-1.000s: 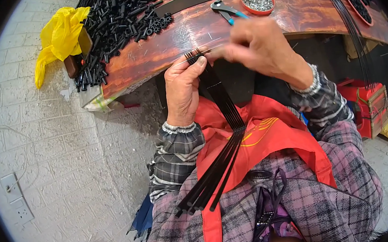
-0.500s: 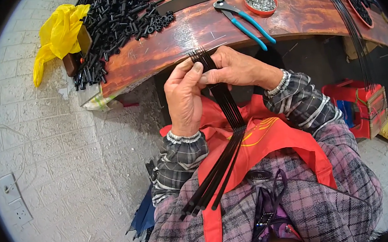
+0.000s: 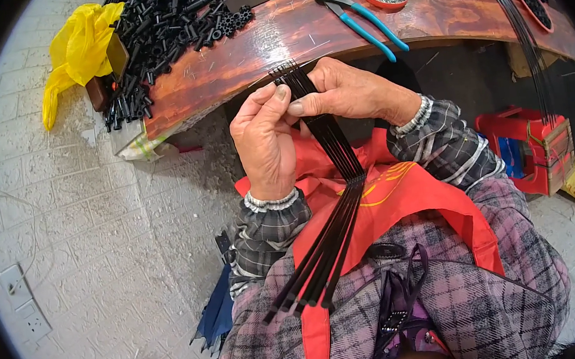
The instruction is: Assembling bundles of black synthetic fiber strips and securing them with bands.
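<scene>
A bundle of thin black rods that look like umbrella ribs (image 3: pixel 334 144) slants across my lap, its thicker ends fanning out toward me. My left hand (image 3: pixel 265 137) pinches the upper part of the bundle between thumb and fingers. From the other side, my right hand (image 3: pixel 355 91) grips the same rods, thumb laid across them near the left thumb. The fine far tips stick out in a row past my fingers, over the table's edge. Beneath the rods lies a red apron (image 3: pixel 405 193). What the fingertips do behind the rods is hidden.
On the wooden table (image 3: pixel 275 37) lie blue-handled pliers (image 3: pixel 363 26), a red dish (image 3: pixel 387 5) of small metal pieces and a heap of black plastic parts (image 3: pixel 171 25). A yellow bag (image 3: pixel 81 47) hangs at the left corner. A red stool (image 3: pixel 515 118) stands at right.
Both hands and the rods have shifted slightly left and toward the table. The thick ends are spread a little wider. The grip of both hands looks the same.
</scene>
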`<state>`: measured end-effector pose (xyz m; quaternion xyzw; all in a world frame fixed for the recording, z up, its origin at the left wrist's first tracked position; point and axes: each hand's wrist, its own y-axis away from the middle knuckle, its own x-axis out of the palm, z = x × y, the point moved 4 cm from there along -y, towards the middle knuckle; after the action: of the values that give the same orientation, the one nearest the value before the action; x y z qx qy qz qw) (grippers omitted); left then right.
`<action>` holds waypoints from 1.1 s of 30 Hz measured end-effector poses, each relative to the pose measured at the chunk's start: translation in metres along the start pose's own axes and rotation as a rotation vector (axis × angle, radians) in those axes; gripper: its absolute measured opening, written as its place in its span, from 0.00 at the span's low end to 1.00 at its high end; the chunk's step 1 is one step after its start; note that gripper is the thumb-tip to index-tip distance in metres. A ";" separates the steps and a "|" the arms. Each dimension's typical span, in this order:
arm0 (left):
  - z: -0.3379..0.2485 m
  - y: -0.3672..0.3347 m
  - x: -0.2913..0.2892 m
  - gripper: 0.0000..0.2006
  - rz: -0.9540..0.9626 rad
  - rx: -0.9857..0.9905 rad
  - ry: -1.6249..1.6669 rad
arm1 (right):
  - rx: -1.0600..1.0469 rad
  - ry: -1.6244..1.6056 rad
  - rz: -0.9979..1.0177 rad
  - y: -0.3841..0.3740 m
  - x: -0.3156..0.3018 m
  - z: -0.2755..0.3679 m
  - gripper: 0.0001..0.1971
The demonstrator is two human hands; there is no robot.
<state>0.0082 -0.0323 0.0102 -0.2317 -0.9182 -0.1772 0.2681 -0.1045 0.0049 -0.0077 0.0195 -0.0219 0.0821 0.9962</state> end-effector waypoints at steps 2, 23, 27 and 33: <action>0.002 0.000 0.000 0.05 0.004 -0.013 -0.003 | 0.030 -0.065 -0.007 0.002 -0.002 -0.003 0.12; -0.024 -0.010 -0.031 0.12 -0.133 0.112 -0.171 | 0.123 -0.202 -0.107 0.014 0.004 0.013 0.10; -0.069 -0.050 -0.058 0.11 -0.232 0.305 -0.330 | 0.182 -0.252 -0.093 0.019 0.011 0.022 0.11; -0.125 -0.132 -0.077 0.10 -0.420 0.466 -0.727 | 0.175 -0.251 -0.085 0.014 0.006 0.014 0.12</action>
<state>0.0489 -0.2232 0.0384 -0.0216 -0.9946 0.0755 -0.0672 -0.1009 0.0190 0.0069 0.1175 -0.1380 0.0384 0.9827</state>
